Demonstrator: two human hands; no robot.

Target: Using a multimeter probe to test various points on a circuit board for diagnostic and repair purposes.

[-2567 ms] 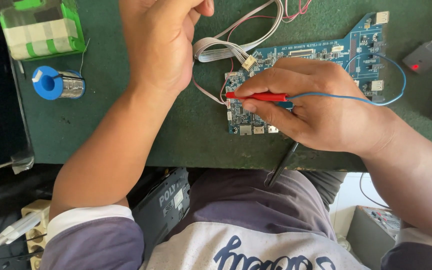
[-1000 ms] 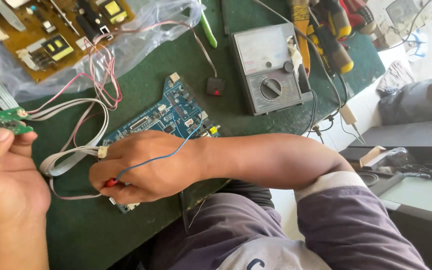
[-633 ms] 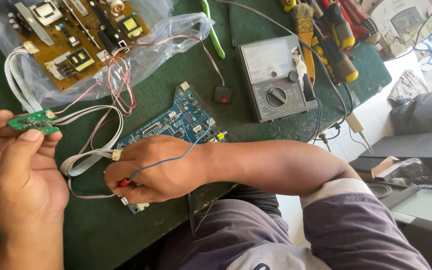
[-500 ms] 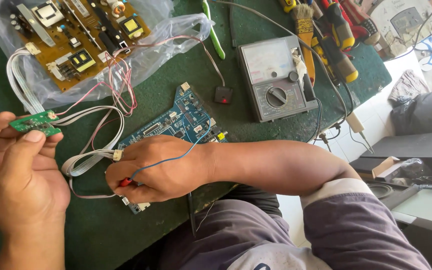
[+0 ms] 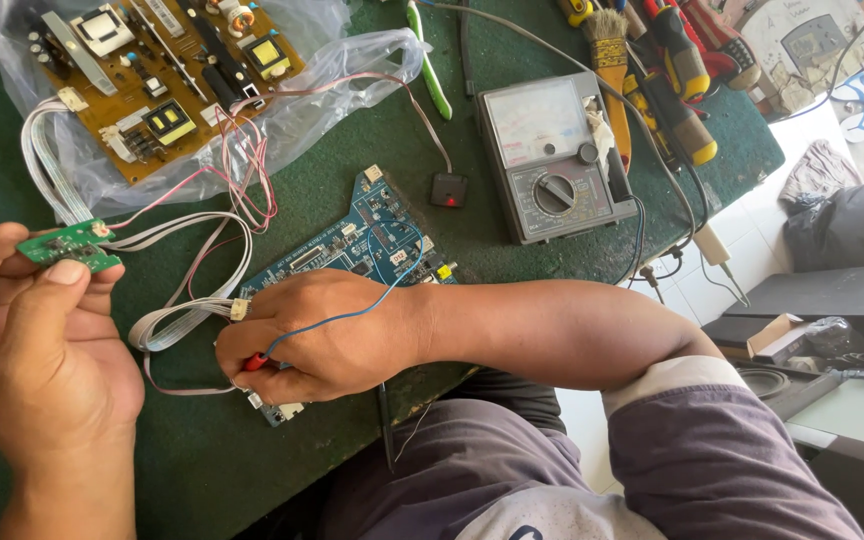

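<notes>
Left hand (image 5: 37, 345) grip pinches small green board (image 5: 69, 245); right hand (image 5: 327, 335) grip holds red probe (image 5: 255, 361) on blue board (image 5: 372, 240)

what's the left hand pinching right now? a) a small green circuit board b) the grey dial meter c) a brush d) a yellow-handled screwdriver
a: the left hand pinches a small green circuit board between thumb and fingers, its ribbon wires trailing toward the blue board.

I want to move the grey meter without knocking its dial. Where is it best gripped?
Probably by its two long side edges, coming down from above: the analog multimeter lies flat, face up, on the green mat. Grip the lower half and mind the brush and leads along its right side.
</notes>
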